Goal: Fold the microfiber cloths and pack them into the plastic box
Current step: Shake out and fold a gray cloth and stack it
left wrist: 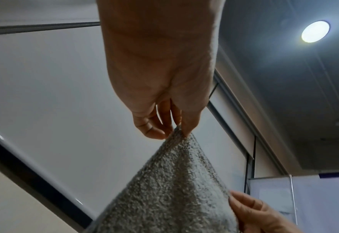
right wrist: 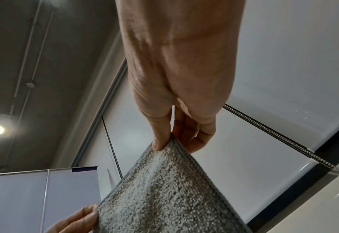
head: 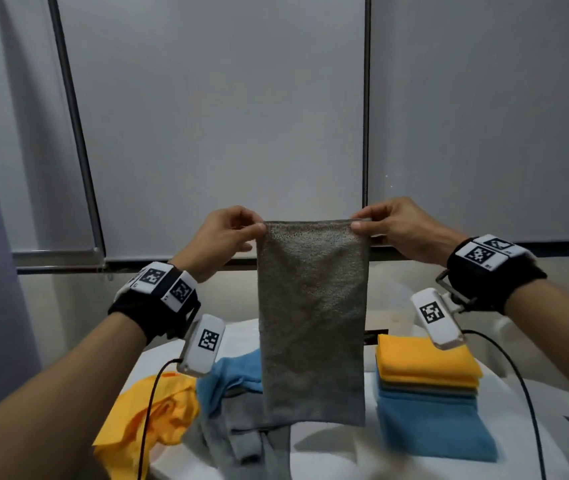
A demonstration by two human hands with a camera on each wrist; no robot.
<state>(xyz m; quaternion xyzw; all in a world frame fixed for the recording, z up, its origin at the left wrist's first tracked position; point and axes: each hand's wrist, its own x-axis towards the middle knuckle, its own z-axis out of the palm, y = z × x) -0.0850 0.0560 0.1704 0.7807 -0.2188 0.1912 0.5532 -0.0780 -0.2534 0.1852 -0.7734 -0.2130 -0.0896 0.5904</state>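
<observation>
The grey cloth (head: 312,320) hangs long and narrow, likely already folded once, held up so it drops straight. The left hand (head: 222,237) pinches its 10 o'clock corner, the right hand (head: 395,226) its 2 o'clock corner. A folded stack (head: 428,386) lies at 4 o'clock, loose cloths (head: 172,410) at 8.

Black wristbands (head: 151,311), white tagged modules (head: 203,344).

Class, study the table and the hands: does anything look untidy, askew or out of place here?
Nothing is damaged or spilled. The one untidy spot is the crumpled heap at the left: a yellow cloth, a blue cloth and a grey cloth lie unfolded, unlike the neat folded stack at the right. Both hands hold the hanging grey cloth level.
</observation>
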